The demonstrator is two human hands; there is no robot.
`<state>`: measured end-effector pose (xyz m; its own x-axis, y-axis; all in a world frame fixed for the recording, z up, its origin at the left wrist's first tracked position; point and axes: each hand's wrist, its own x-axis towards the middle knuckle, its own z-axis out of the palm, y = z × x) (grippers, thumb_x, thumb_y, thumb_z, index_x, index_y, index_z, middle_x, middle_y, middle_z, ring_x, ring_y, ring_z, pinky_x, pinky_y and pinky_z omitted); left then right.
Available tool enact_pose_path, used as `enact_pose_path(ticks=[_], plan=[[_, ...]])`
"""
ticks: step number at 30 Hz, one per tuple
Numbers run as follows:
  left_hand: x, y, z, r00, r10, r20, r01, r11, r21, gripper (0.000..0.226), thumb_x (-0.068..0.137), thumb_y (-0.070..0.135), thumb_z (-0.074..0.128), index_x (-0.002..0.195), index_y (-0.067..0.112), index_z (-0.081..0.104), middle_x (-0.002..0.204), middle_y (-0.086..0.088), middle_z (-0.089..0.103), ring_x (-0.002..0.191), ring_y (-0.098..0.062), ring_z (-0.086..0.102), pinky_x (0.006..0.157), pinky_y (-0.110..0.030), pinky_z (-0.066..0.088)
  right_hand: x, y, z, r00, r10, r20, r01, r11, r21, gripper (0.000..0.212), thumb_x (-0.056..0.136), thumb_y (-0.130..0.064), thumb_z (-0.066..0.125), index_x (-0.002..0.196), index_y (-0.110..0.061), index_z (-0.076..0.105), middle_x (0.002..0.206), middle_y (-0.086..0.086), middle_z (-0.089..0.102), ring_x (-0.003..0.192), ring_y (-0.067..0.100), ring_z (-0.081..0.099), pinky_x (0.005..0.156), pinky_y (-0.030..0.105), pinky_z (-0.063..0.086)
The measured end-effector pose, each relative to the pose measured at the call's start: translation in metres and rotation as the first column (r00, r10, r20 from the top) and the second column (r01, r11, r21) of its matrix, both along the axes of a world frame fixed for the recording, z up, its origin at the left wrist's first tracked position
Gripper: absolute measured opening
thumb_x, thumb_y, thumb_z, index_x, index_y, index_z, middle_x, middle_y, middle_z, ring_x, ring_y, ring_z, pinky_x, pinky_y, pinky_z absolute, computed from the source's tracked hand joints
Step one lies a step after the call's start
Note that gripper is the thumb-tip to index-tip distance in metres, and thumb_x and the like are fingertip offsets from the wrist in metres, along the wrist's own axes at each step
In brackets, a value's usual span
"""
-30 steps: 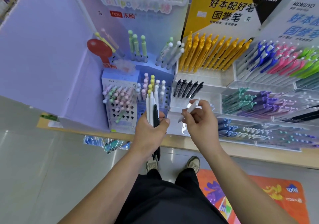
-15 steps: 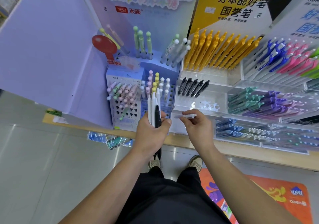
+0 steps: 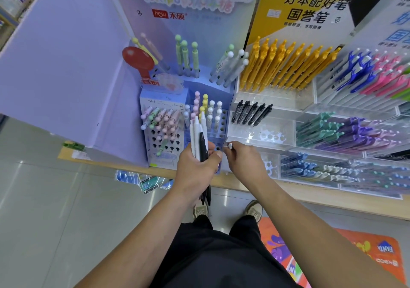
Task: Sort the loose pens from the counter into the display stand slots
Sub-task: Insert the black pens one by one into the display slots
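Sorting is part done, by the look of it: your left grip is closed round a bundle of white and black pens, held upright before the blue display stand, so several remain to place. Your right grip pinches one slim white pen just beside the stand's front slots, some of which show empty.

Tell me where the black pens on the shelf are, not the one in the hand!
Find the big yellow sign at the back. Under it stands a row of yellow pens, and one step below those, in a clear tray, lean the black pens. They are a small black bunch, while the pens around them are yellow, teal or pastel.
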<state>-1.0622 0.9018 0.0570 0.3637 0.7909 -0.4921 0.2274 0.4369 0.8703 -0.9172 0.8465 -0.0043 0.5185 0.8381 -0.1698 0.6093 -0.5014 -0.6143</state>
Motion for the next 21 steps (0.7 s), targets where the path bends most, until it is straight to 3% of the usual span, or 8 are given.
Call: enact_pose_path(ticks=[3,5,7,9,11,15,17,21], plan=[[0.002,0.001,0.006,0.998,0.010,0.063,-0.006,0.998,-0.063,0.013,0.093,0.006,0.073,0.101,0.012,0.064,0.071,-0.008,0.065,0.065,-0.022,0.060,0.057,-0.034,0.047,-0.004,0.003,0.004,0.989,-0.100,-0.111,0.097,0.995,-0.029,0.038,0.096,-0.025,0.069,0.065,-0.016,0.048,0.052,-0.003,0.044,0.049,0.019,0.041,0.056,0.030,0.031],[0.003,0.001,0.010,0.994,0.014,0.104,-0.002,0.994,-0.110,0.014,0.094,0.003,0.072,0.103,0.009,0.063,0.072,-0.010,0.064,0.066,-0.024,0.057,0.056,-0.034,0.045,-0.004,0.001,0.010,0.947,-0.206,-0.244,0.194,0.978,-0.074,0.035,0.090,-0.027,0.075,0.066,-0.008,0.058,0.057,0.005,0.055,0.055,0.022,0.052,0.057,0.036,0.041],[0.003,0.001,0.014,0.988,0.017,0.155,0.007,0.988,-0.154,0.013,0.095,0.002,0.072,0.103,0.009,0.064,0.075,-0.012,0.063,0.066,-0.023,0.056,0.055,-0.033,0.044,-0.001,-0.006,0.022,0.913,-0.280,-0.298,0.255,0.959,-0.122,0.032,0.087,-0.029,0.080,0.094,0.001,0.070,0.080,0.014,0.069,0.080,0.031,0.067,0.075,0.044,0.057],[0.007,0.000,0.018,0.978,-0.008,0.207,0.045,0.983,-0.177,0.013,0.095,0.000,0.070,0.103,0.008,0.065,0.076,-0.011,0.064,0.064,-0.021,0.055,0.053,-0.032,0.043,0.003,-0.018,0.038,0.899,-0.305,-0.315,0.294,0.952,-0.084,0.022,0.090,-0.024,0.077,0.105,-0.009,0.072,0.085,0.001,0.072,0.088,0.020,0.071,0.081,0.039,0.058],[0.015,-0.003,0.022,0.970,-0.049,0.238,0.092,0.981,-0.171,0.015,0.095,-0.003,0.069,0.106,0.006,0.065,0.077,-0.012,0.063,0.063,-0.020,0.054,0.052,-0.032,0.042,0.008,-0.029,0.062,0.886,-0.285,-0.366,0.327,0.943,0.056,0.005,0.095,-0.021,0.070,0.097,-0.017,0.073,0.083,-0.007,0.074,0.081,0.010,0.070,0.075,0.032,0.057],[0.035,-0.017,0.029,0.938,-0.170,0.301,0.218,0.967,-0.134,0.017,0.096,-0.004,0.066,0.094,0.011,0.073,0.077,-0.015,0.060,0.064,-0.023,0.052,0.053,-0.033,0.041,0.022,-0.038,0.108,0.762,-0.131,-0.635,0.308,0.935,0.176,0.010,0.101,-0.019,0.064,0.103,-0.017,0.073,0.087,0.006,0.078,0.084,0.024,0.075,0.078,0.034,0.061],[0.044,-0.025,0.034,0.914,-0.247,0.323,0.298,0.947,-0.120,0.018,0.097,-0.003,0.066,0.086,0.009,0.074,0.077,-0.016,0.062,0.064,-0.024,0.051,0.053,-0.033,0.039,0.032,-0.038,0.126,0.683,-0.047,-0.728,0.258,0.949,0.180,0.019,0.104,-0.017,0.060,0.090,-0.018,0.073,0.069,0.015,0.069,0.064,0.027,0.070,0.068,0.033,0.058],[0.060,-0.032,0.039,0.905,-0.274,0.326,0.320,0.942,-0.097,0.005,0.096,-0.004,0.065,0.096,-0.006,0.070,0.079,-0.017,0.065,0.065,-0.027,0.050,0.053,-0.033,0.038,0.050,-0.046,0.133,0.642,0.037,-0.766,0.148,0.974,0.171,0.026,0.103,-0.009,0.059,0.083,0.007,0.064,0.058,0.013,0.049,0.044,0.019,0.052,0.057,0.032,0.043]])
